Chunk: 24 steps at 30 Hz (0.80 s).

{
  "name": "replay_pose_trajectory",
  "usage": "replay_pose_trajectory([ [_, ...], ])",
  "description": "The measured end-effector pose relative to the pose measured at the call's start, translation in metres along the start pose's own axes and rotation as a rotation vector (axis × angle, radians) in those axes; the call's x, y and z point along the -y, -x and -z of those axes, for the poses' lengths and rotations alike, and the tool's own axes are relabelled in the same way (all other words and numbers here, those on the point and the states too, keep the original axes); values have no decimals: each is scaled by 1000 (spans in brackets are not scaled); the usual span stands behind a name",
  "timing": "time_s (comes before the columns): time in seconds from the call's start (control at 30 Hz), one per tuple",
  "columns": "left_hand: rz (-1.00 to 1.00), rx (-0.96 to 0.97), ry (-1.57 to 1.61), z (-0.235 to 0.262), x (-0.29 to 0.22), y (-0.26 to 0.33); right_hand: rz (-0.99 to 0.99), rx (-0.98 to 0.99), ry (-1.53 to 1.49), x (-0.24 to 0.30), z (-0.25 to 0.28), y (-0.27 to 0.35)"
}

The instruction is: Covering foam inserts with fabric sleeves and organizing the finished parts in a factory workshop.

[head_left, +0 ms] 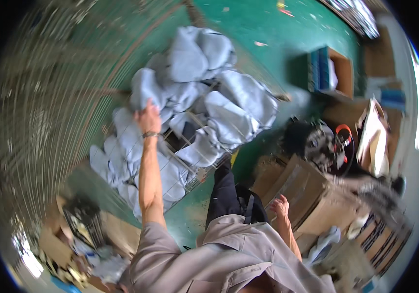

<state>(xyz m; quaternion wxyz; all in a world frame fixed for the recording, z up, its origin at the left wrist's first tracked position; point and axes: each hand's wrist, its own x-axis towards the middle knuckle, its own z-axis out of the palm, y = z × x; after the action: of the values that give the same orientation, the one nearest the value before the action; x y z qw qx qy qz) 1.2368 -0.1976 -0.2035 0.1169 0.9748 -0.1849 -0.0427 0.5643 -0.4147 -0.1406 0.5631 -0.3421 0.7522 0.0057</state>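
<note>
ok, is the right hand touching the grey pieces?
Apart. Head view: green floor and dark trouser leg between right hand and grey pieces.

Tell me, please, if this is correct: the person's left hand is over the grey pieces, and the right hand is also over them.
Not quite: the right hand is away from the grey pieces, low at the person's side near a cardboard box. The head view shows it. The left hand is over the pieces.
</note>
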Motion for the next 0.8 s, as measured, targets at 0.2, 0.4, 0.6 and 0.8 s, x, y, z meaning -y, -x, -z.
replay_pose_trajectory([
  [0.2, -135, 35, -260, 11, 133, -9, 206, 48, 434, 18, -39, 27],
  [0.4, 408, -741, 256, -24, -18, 15, 110, -135, -290, -29, 63, 30],
  [0.6, -35, 159, 946, -33, -237, 177, 111, -541, -1303, -151, 241, 14],
  [0.8, -382, 1557, 984, -10, -532, 516, -34, -1053, -1676, -369, 420, 23],
])
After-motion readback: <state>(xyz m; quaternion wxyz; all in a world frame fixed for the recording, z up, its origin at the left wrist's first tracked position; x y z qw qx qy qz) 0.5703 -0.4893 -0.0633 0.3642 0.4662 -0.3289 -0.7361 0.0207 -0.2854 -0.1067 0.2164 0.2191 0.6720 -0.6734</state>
